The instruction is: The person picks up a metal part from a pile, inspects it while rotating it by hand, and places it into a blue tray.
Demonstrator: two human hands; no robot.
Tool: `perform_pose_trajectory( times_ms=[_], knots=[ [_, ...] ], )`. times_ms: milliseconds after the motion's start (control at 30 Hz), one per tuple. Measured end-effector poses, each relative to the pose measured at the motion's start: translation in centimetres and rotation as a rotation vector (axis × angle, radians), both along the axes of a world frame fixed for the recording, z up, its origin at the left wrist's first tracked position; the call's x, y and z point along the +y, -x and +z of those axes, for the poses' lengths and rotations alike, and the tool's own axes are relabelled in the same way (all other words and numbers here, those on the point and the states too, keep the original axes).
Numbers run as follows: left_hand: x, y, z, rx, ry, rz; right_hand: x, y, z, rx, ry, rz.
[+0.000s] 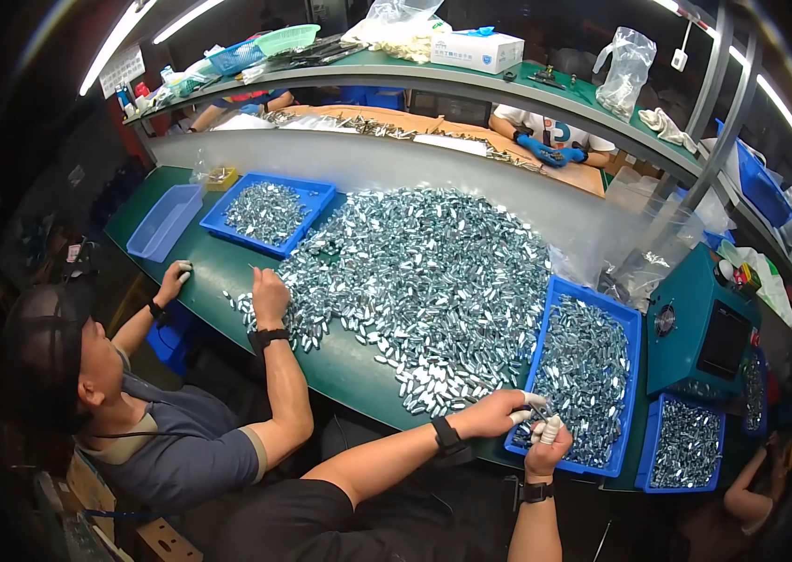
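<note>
Both hands met over blue tray's (pixel 638 328) near rim: left hand (pixel 499 412) pinched small silver part (pixel 538 410), right hand (pixel 546 448) curled beneath. Best kept low above tray, beside tabletop (pixel 340 365) heap (pixel 424 272).

Green bench (pixel 227 272) carried a sprawling heap of small metal parts (pixel 424 281), blue trays (pixel 270 214) of them, a teal machine (pixel 700 328)

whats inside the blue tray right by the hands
The blue tray is filled with small shiny metal parts. The left hand and right hand cover its near corner; the tray's bottom is hidden.
</note>
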State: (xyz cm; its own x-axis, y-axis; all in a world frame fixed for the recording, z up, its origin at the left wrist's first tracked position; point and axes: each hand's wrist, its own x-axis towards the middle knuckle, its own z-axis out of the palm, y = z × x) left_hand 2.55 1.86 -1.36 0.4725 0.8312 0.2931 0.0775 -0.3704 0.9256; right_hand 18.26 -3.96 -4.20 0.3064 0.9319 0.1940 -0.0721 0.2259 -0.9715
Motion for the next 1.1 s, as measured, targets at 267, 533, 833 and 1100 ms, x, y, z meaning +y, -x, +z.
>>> perform_pose_trajectory(
  times_ms=[267, 533, 833, 1100],
  knots=[
    [0.9, 8.6, -1.2, 0.478, -0.282, 0.501, 0.5, -0.1, 0.0, -0.102, 0.021, 0.072],
    [2.1, 10.5, -2.7, 0.781, -0.384, 0.486, 0.6, 0.0, 0.0, -0.138, 0.043, 0.09],
    [2.9, 10.9, -3.4, 0.696, -0.353, 0.509, 0.3, 0.1, 0.2, -0.153, 0.044, 0.093],
    [1.3, 11.6, -1.3, 0.782, -0.294, 0.604, 0.5, 0.0, 0.7, -0.169, 0.065, 0.094]
  ],
)
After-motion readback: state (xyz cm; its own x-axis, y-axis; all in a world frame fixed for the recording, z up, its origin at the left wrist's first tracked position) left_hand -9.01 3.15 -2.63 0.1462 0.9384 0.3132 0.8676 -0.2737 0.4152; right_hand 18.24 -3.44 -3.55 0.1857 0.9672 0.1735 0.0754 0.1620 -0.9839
